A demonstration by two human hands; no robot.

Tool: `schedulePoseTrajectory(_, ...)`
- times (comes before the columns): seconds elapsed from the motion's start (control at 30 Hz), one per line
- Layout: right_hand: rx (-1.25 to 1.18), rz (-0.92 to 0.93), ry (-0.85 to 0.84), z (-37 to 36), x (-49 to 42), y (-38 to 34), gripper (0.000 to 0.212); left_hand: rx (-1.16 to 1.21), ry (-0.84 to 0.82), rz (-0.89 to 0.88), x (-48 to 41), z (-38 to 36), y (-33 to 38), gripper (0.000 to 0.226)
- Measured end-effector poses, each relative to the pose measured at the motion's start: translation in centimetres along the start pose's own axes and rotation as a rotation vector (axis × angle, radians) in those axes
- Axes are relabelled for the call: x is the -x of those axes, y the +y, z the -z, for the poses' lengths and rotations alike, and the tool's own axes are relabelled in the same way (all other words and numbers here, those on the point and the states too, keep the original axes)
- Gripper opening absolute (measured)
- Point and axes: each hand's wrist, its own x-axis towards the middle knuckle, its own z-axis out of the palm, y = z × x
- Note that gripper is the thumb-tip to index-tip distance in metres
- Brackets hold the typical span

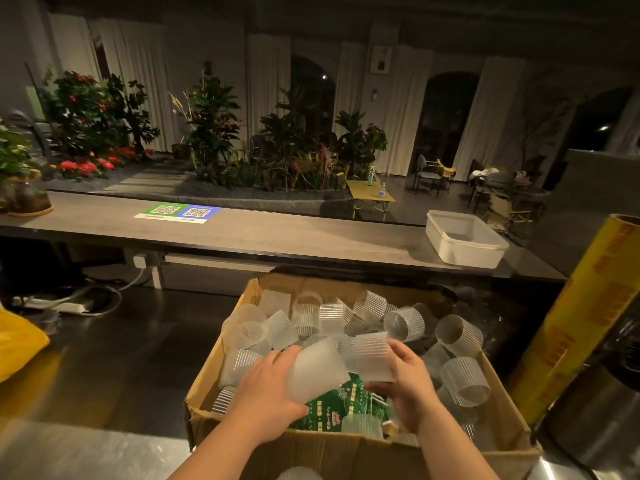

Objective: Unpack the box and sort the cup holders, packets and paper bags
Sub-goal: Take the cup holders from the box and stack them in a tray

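Note:
An open cardboard box stands in front of me, filled with several translucent ribbed cup holders. My left hand grips one ribbed cup holder just above the box. My right hand grips a second cup holder beside it. The two holders touch each other. Under my hands lies a green printed packet, partly hidden. No paper bags can be made out in the box.
A white plastic tub stands on the long counter behind the box, with a QR-code card further left. A yellow roll of wrap leans at the right. A yellow bag lies at the left.

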Motion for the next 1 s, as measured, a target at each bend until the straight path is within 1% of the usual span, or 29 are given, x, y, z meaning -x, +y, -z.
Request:
schedulePoseTrajectory(0.07, 0.063, -0.020, -0.109, 0.0, 0.2, 0.4, 0.022, 0.000, -0.029, -0.040, 0.1, 0.2, 0.2, 0.095)
schedulePoseTrajectory(0.13, 0.182, -0.013, -0.144, 0.0, 0.2, 0.7, 0.022, 0.015, -0.047, -0.073, 0.2, 0.4, 0.4, 0.094)
schedulePoseTrajectory(0.23, 0.370, 0.048, -0.122, 0.0, 0.0, 1.0, 0.015, 0.031, -0.050, -0.092, 0.5, 0.4, 0.4, 0.093)
schedulePoseTrajectory(0.33, 0.576, 0.149, -0.029, -0.8, -0.1, 1.6, 0.013, 0.039, -0.062, -0.085, 0.6, 0.3, 0.2, 0.093)
schedulePoseTrajectory(0.37, 0.674, 0.183, -0.029, -1.0, -0.1, 1.9, 0.013, 0.036, -0.066, -0.083, 0.6, 0.2, 0.2, 0.094)
schedulePoseTrajectory(0.43, 0.880, 0.220, -0.117, -1.4, 0.0, 2.5, 0.015, 0.032, -0.073, -0.073, 0.7, 0.2, 0.1, 0.094)
schedulePoseTrajectory(0.47, 0.927, 0.220, -0.164, -1.5, 0.0, 2.7, 0.020, 0.037, -0.072, -0.061, 0.7, 0.1, 0.1, 0.093)
schedulePoseTrajectory(0.5, 0.927, 0.208, -0.190, -1.5, 0.0, 2.7, 0.026, 0.042, -0.065, -0.047, 0.7, 0.1, 0.1, 0.092)
schedulePoseTrajectory(0.57, 0.866, 0.184, -0.167, -1.2, 0.1, 2.4, 0.030, 0.053, -0.030, -0.018, 0.9, 0.0, 0.1, 0.091)
schedulePoseTrajectory(0.63, 0.878, 0.162, -0.122, -0.7, -0.2, 2.1, 0.024, 0.048, 0.039, 0.016, 1.1, -0.1, 0.1, 0.092)
schedulePoseTrajectory(0.67, 0.926, 0.137, -0.137, -0.3, -0.3, 2.0, 0.019, 0.049, 0.063, 0.033, 1.1, -0.2, 0.0, 0.092)
schedulePoseTrajectory(0.7, 0.997, 0.099, -0.196, 0.1, -0.5, 2.0, 0.014, 0.049, 0.073, 0.044, 1.1, -0.2, -0.1, 0.092)
schedulePoseTrajectory(0.73, 1.079, 0.045, -0.286, 0.2, -0.4, 2.0, 0.015, 0.047, 0.071, 0.050, 1.1, -0.3, -0.1, 0.092)
schedulePoseTrajectory(0.8, 1.202, -0.079, -0.467, 0.2, -0.1, 2.1, 0.029, 0.039, 0.058, 0.056, 1.1, -0.3, 0.0, 0.091)
schedulePoseTrajectory(0.87, 1.258, -0.138, -0.561, 0.0, 0.0, 2.3, 0.040, 0.037, 0.055, 0.063, 1.1, -0.3, 0.0, 0.090)
schedulePoseTrajectory(0.9, 1.269, -0.108, -0.560, 0.0, -0.1, 2.3, 0.043, 0.036, 0.056, 0.067, 1.1, -0.3, 0.0, 0.090)
schedulePoseTrajectory(0.93, 1.246, -0.060, -0.522, 0.0, -0.2, 2.4, 0.043, 0.037, 0.057, 0.070, 1.0, -0.3, 0.0, 0.089)
schedulePoseTrajectory(0.97, 1.189, -0.006, -0.468, 0.0, -0.3, 2.5, 0.045, 0.039, 0.058, 0.074, 1.0, -0.3, 0.0, 0.090)
schedulePoseTrajectory(1.0, 1.108, 0.029, -0.413, 0.2, -0.4, 2.6, 0.051, 0.041, 0.060, 0.077, 1.0, -0.3, -0.1, 0.090)
